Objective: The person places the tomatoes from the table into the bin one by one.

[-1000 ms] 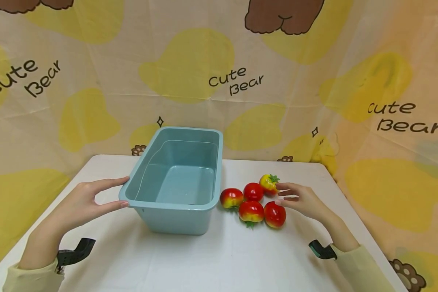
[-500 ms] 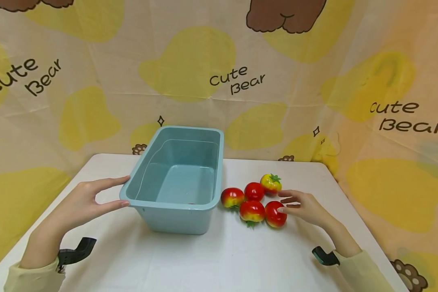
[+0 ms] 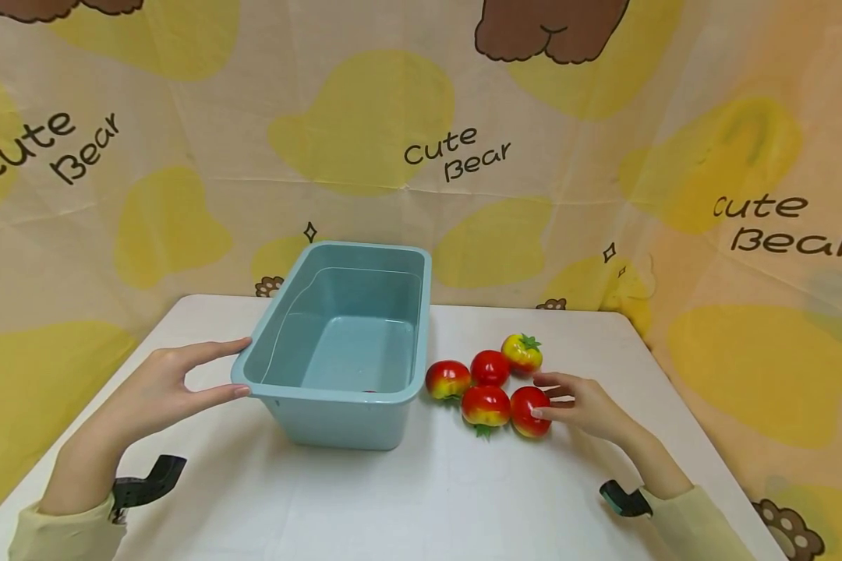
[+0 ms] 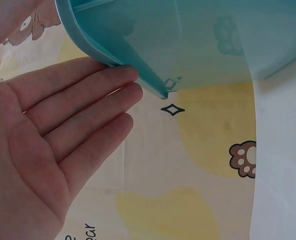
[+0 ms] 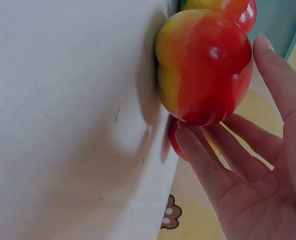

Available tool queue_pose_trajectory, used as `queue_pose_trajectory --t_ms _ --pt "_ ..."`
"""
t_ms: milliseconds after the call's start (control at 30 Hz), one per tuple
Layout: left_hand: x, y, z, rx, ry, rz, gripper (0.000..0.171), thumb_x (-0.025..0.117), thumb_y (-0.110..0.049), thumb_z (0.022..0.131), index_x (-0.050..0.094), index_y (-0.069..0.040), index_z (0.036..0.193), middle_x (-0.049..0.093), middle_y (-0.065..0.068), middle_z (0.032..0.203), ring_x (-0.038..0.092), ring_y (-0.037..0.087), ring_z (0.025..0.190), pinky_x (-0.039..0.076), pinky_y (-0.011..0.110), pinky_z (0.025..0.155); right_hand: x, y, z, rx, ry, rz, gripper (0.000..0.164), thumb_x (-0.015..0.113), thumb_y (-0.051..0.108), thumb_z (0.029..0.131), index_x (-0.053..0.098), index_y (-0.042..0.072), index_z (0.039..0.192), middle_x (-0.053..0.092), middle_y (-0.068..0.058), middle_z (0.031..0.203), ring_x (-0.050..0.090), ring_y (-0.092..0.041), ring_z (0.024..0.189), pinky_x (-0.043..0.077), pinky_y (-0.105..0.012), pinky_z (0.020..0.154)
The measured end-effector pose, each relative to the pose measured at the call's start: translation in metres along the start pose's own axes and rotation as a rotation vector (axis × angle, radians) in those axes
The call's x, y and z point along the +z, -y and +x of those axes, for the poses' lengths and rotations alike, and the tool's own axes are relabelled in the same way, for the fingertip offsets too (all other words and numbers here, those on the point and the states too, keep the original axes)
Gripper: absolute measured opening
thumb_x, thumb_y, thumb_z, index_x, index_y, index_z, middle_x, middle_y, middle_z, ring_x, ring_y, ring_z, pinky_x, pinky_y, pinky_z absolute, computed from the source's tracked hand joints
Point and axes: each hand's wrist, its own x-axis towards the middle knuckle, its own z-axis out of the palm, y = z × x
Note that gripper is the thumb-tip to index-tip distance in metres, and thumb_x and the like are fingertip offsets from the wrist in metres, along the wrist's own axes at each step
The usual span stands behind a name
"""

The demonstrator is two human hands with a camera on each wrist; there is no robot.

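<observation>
My left hand (image 3: 160, 389) has its fingers and thumb nearly straight, their tips at the left rim of the light-blue plastic bin (image 3: 337, 396). In the left wrist view, the straight fingertips (image 4: 130, 90) lie right under the bin's rim. At the right, my right hand (image 3: 585, 405) is spread loosely around a shiny red-and-yellow persimmon-like fruit (image 3: 525, 417). In the right wrist view, the thumb (image 5: 275, 70) is close beside this fruit, and the fingertips are right at its lower edge. The fruit sits on the table.
Several similar fruits lie beside the bin: a yellow one (image 3: 521, 356) with green leaves at the back, a red one (image 3: 489, 368), and two red-yellow ones (image 3: 448, 379). A sliver of red shows inside the bin. The white table (image 3: 393, 506) meets a patterned cloth (image 3: 365, 125) behind.
My right hand has moved slightly toward me, from near the yellow fruit to around the nearest red one; its thumb now overlaps that fruit. The left hand stays at the bin's rim.
</observation>
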Motion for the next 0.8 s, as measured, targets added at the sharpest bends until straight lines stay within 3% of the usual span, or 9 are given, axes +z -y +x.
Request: queue_pose_trajectory --t_ms 467,800 --pt "0.0009 0.0011 -0.0009 -0.006 0.01 -0.009 0.056 0.077 -0.04 0.077 0.058 -0.032 0.129 0.063 -0.008 0.126 0.042 -0.017 0.113 0.032 0.002 0.086 0.0054 -0.0005 -0.0007 0.012 0.035 0.014 0.064 0.076 0.032 0.08 0.054 0.002 0.131 0.059 -0.015 0.128 0.059 -0.035 0.109 0.056 -0.034 0.083" --pt "0.0015 -0.0016 -0.0003 -0.015 -0.018 -0.046 0.054 0.08 -0.037 0.075 0.061 -0.032 0.126 0.064 -0.01 0.124 0.04 -0.022 0.11 0.028 -0.003 0.086 0.0093 0.0004 -0.0015 0.021 0.077 0.033 0.073 0.08 0.032 0.076 0.049 0.002 0.135 0.057 -0.016 0.128 0.057 -0.032 0.106 0.057 -0.027 0.08"
